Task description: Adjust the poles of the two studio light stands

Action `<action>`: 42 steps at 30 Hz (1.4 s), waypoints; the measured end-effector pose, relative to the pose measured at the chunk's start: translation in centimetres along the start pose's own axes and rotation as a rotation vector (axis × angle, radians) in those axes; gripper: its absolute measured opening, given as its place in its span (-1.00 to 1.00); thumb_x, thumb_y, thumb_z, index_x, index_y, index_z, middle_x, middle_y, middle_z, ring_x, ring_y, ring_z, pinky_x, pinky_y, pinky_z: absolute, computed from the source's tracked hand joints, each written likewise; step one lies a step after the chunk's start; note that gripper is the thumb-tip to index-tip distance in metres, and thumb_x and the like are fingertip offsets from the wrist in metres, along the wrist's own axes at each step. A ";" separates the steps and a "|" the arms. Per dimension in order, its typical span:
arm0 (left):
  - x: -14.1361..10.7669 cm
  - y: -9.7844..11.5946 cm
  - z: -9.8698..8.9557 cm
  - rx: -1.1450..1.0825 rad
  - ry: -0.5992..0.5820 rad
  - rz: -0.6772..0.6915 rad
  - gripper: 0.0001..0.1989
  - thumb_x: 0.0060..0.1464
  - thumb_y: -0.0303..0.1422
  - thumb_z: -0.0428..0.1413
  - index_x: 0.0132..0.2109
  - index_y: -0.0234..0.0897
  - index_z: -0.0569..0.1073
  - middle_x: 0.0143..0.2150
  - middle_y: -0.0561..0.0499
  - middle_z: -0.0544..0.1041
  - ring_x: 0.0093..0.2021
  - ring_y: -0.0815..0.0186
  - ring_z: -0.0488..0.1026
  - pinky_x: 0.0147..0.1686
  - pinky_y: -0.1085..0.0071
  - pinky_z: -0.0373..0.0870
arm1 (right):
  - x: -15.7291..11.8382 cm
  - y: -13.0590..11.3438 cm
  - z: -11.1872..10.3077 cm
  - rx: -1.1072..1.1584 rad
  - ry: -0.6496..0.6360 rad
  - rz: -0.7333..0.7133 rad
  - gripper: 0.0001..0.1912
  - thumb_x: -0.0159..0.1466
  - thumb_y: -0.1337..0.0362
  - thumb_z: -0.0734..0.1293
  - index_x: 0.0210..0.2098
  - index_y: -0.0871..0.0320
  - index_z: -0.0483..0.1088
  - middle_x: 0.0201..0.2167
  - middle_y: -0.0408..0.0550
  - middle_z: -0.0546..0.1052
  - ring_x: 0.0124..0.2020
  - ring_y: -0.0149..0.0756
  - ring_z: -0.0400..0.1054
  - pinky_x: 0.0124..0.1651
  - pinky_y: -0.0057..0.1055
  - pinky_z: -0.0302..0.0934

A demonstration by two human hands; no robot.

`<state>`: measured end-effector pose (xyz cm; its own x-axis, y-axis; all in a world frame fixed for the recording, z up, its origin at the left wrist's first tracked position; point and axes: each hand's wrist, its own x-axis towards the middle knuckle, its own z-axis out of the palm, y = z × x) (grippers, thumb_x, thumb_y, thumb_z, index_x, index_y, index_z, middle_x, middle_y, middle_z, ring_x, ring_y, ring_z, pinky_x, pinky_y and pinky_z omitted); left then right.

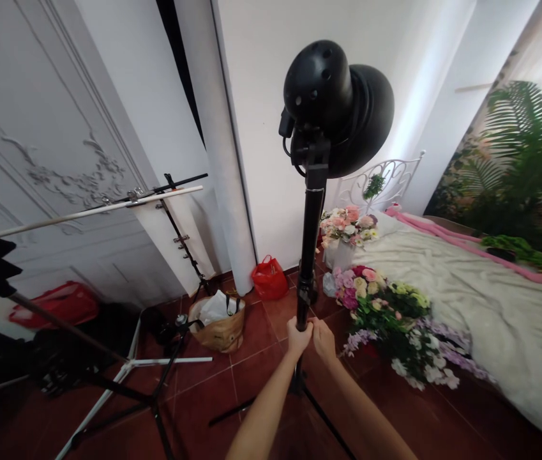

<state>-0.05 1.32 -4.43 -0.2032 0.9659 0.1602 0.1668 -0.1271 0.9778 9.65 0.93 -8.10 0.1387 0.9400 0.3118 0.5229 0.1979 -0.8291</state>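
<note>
The left hand (298,337) wraps round a black light stand (312,236), which rises above the grip and spreads its legs (327,420) below. The right hand (323,340) sits just beside, its hold too hidden to tell. A black lamp (332,102) tops the stand; flowers (364,286) lie right of the grip.

A shiny red plastic bag (269,281) sits near a wide tan bag (223,335) on dark red floor tiles (257,332).
</note>
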 end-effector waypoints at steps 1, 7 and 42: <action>0.0 0.1 0.0 -0.007 0.001 -0.005 -0.79 -0.19 -0.36 0.13 -0.61 -0.31 0.25 -0.63 0.11 0.26 -0.57 0.45 0.21 -0.55 0.54 0.16 | 0.2 0.2 0.0 -0.061 -0.011 -0.044 -0.50 0.32 0.07 -0.05 -0.29 0.14 0.43 -0.35 0.06 0.48 -0.26 -0.20 0.35 -0.17 -0.35 0.16; -0.2 0.6 -0.4 -0.044 -0.011 -0.028 -0.79 -0.21 -0.34 0.15 -0.62 -0.32 0.28 -0.62 0.10 0.27 -0.56 0.46 0.21 -0.53 0.54 0.17 | 1.1 0.6 -0.2 -0.301 -0.072 -0.191 -0.52 0.33 0.22 -0.07 -0.45 0.17 0.39 -0.47 0.04 0.45 -0.40 -0.26 0.33 -0.29 -0.41 0.11; -0.9 1.1 -1.6 -0.039 -0.153 0.023 -0.57 -0.16 0.00 0.13 -0.32 -0.30 0.43 -0.46 0.00 0.45 -0.40 0.26 0.43 -0.33 0.37 0.37 | -29.6 1.8 -4.0 0.542 0.255 0.929 -0.55 -0.09 -0.15 0.23 -0.56 0.14 0.36 -0.68 -0.12 0.41 -0.69 -0.37 0.28 -0.65 -0.50 0.07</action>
<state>-1.26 -0.04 -3.27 -0.0499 0.9853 0.1634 0.1314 -0.1557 0.9790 9.86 -27.70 -16.99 0.4885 0.7133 -0.5025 -0.3039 -0.4008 -0.8643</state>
